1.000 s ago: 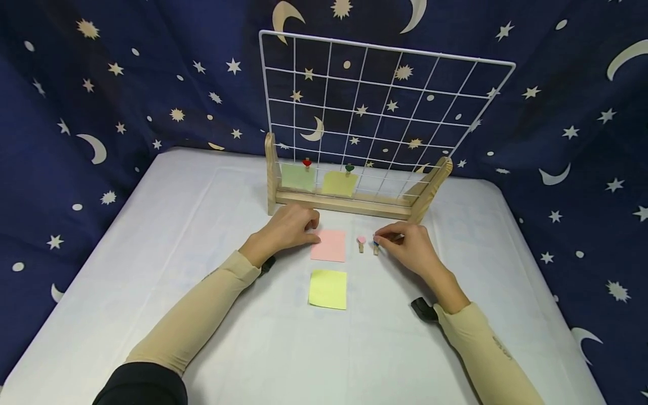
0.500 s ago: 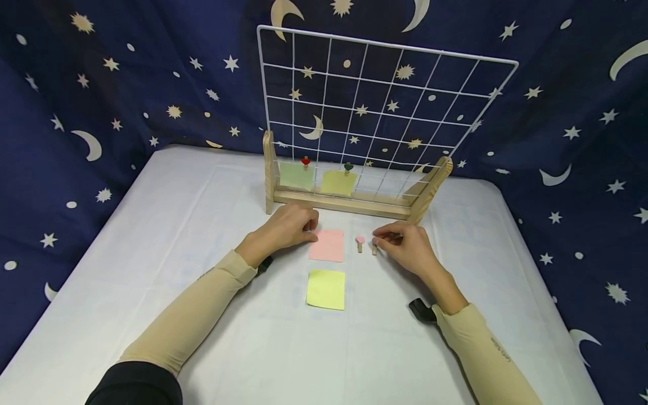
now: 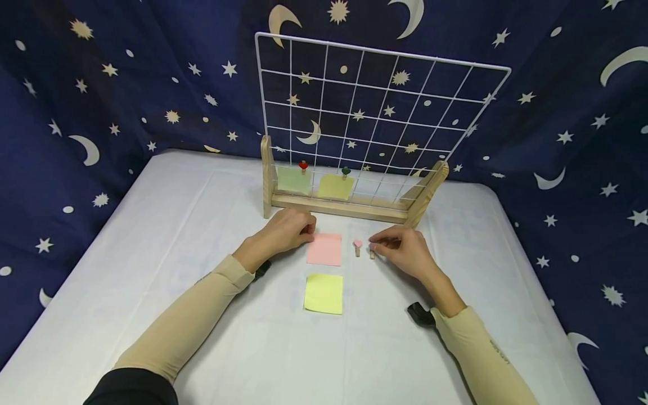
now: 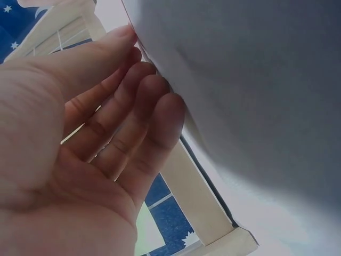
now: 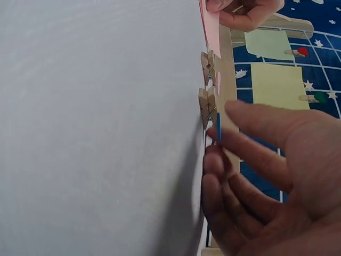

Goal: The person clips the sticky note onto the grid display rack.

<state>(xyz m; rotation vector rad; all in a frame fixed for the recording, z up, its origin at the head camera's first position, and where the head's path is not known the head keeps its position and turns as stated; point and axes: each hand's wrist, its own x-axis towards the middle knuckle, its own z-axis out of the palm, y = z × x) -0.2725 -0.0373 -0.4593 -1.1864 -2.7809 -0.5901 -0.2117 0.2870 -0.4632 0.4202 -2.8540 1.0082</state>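
Observation:
My left hand (image 3: 289, 229) pinches the left edge of a pink sticky note (image 3: 324, 250) between thumb and fingers. In the right wrist view that pink note (image 5: 212, 33) shows nearly edge-on under the left fingertips (image 5: 214, 4). My right hand (image 3: 405, 250) is at a small wooden clothespin (image 5: 208, 105) with a blue top. Its index fingertip lies beside the blue part, the thumb a little apart from it. Seen from the head, the fingers cover most of this clothespin. Left of it lies a clothespin with a pink heart (image 3: 358, 244).
A yellow sticky note (image 3: 323, 294) lies nearer on the white table (image 3: 283, 360). Behind stands a white wire grid (image 3: 375, 117) on a wooden base (image 3: 339, 208). A red-heart clip (image 3: 303, 165) holds a green note (image 3: 294, 179); a green-heart clip (image 3: 346, 171) holds a yellow note (image 3: 336, 187).
Both hands keep almost the same places; the view has shifted slightly. My right thumb now covers the blue part of the clothespin, which showed in the head view one second ago.

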